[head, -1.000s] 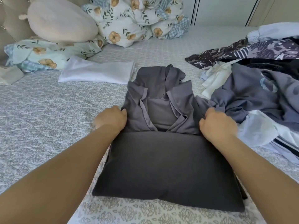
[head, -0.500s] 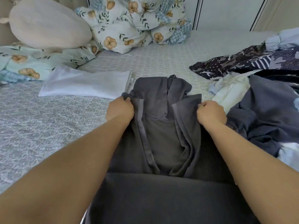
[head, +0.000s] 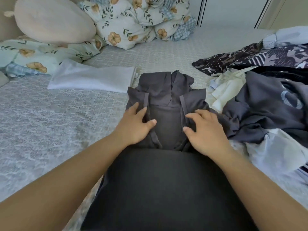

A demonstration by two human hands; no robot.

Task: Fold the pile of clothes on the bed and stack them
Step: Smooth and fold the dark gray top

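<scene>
With both the left hand [head: 136,124] and right hand [head: 204,130] laid flat, fingers spread and gripping nothing, the grey hoodie [head: 166,100] is best smoothed outward before the next fold is made.

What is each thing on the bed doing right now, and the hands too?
Hoodie: partly folded, bottom half turned up, hood flat.
Left hand: open, pressing the hoodie.
Right hand: open, pressing the hoodie.
Clothes pile: unfolded, jumbled, right of the hoodie.
White cloth: folded flat on the bed.
Pillows: piled at the far end of the bed.
</scene>
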